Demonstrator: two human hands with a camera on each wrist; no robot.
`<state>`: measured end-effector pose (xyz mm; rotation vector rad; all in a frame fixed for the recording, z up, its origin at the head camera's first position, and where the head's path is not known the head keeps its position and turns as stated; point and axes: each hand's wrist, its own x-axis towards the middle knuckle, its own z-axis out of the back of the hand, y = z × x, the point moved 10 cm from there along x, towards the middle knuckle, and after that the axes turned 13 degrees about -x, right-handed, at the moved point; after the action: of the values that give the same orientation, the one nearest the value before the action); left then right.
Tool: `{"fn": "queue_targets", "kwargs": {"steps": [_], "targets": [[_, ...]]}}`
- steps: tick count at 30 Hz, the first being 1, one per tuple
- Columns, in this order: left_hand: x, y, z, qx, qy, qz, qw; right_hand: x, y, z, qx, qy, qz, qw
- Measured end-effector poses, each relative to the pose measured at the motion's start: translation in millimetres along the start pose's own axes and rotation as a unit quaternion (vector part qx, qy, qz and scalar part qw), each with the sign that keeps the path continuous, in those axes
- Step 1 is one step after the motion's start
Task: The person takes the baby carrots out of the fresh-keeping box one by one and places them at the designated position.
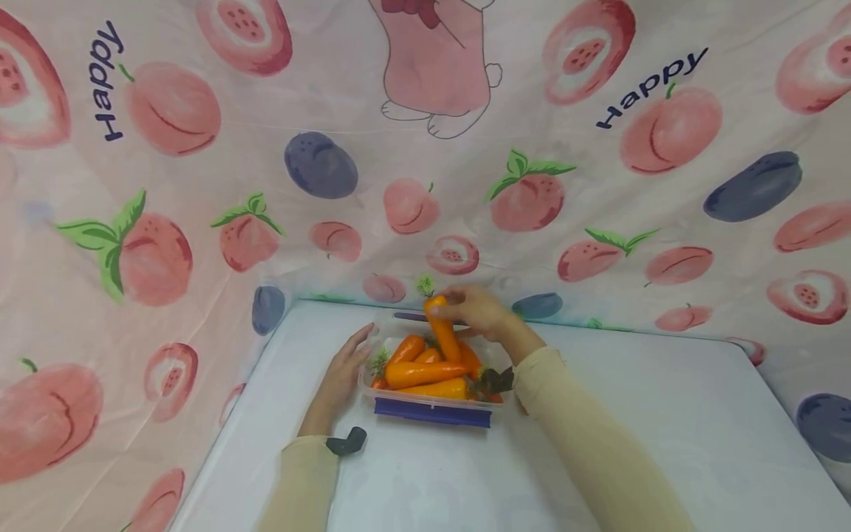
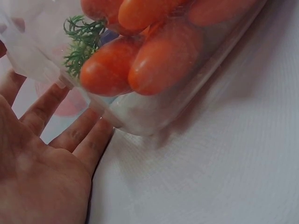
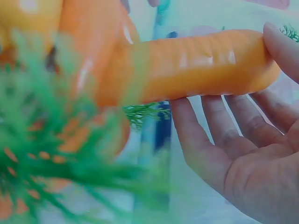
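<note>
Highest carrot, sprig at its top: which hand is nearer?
Right: the right hand grips that carrot near its top. The left hand is apart from it, at the left side of the container.

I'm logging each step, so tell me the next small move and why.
Probably brace the clear container with the left hand: its fingers are at the container's side, while the right hand grips a steeply tilted carrot whose lower end appears among the other carrots, so moving it might nudge the container.

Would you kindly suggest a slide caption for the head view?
Right hand holds a carrot near its leafy top; left hand beside a box of carrots.
</note>
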<state>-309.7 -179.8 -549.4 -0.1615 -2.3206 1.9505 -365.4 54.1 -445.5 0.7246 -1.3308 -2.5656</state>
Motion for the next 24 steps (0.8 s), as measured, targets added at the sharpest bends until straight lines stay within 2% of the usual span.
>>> {"fn": "queue_targets", "kwargs": {"steps": [7, 15, 24], "targets": [[-0.4, 1.6, 1.1, 0.004, -0.004, 0.009, 0.9999, -8.8, 14, 16, 0.028, -0.012, 0.022, 0.9993], [0.0, 0.9, 2.5, 0.007, -0.005, 0.0, 1.0, -16.1, 16, 35, 0.055, -0.043, 0.022, 0.9973], [0.2, 1.2, 2.9, 0.021, -0.003, 0.001, 0.9998, -28.8, 13, 44, 0.052, -0.034, 0.022, 0.9978]]}}
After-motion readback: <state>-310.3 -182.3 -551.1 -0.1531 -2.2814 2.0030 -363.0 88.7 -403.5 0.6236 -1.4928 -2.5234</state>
